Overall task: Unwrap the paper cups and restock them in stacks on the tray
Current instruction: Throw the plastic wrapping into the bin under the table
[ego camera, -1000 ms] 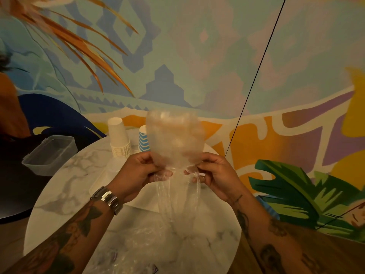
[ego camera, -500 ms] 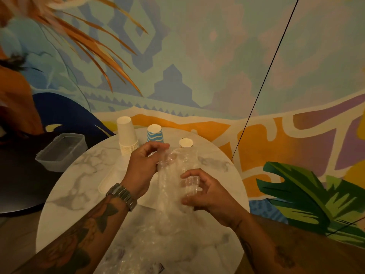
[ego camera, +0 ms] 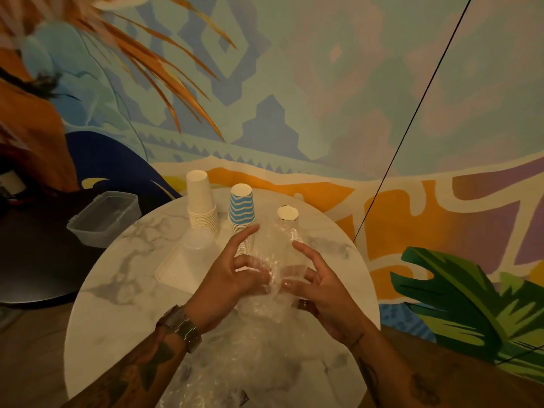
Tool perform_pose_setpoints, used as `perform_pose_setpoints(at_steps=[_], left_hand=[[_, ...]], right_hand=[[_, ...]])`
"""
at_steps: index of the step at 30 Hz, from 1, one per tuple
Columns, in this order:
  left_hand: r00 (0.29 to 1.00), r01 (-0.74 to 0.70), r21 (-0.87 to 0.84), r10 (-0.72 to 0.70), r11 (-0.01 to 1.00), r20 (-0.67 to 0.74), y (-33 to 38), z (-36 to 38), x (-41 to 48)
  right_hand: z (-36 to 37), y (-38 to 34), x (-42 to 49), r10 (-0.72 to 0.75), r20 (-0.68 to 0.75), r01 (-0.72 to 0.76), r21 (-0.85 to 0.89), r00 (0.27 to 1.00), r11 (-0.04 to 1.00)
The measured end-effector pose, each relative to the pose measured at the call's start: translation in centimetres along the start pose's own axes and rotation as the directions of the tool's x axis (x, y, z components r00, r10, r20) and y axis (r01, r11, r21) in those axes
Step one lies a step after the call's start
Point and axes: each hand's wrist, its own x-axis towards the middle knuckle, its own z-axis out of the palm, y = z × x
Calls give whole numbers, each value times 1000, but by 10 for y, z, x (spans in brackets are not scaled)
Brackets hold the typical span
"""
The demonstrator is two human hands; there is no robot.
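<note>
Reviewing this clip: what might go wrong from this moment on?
1. The left hand and right hand pinch the wrap right in front of the striped stack and the small stack; a tug might topple either.
2. Loose plastic lies heaped at the near edge of the table and might slide off.

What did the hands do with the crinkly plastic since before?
The left hand and right hand brought the plastic wrap down from in front of the camera to low over the table. The left fingers curl into it; the right hand's hold is unclear. The white cup stack, the striped cup stack and the tray stayed put.
</note>
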Motion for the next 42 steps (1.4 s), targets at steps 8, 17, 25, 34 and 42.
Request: perform_pose_setpoints(at_steps=[8, 17, 25, 34, 42], left_hand=[[996, -62, 519, 20, 853, 86, -11, -20, 6], [964, -196, 785, 261, 588, 45, -22, -29, 3], [995, -24, 449, 67, 893, -80, -18, -63, -18], [959, 168, 16, -160, 986, -233, -9, -117, -61], [919, 121, -196, -184, 973, -348, -25, -205, -100]], right_hand=[[-4, 11, 14, -50, -1, 47, -336, 999, 941], [14, 27, 20, -344, -58, 224, -653, 937, 723], [46, 19, 26, -17, 167, 82, -393, 986, 916], [124, 27, 48, 14, 169, 20, -196, 986, 980], [235, 38, 58, 15, 65, -1, -195, 998, 981]])
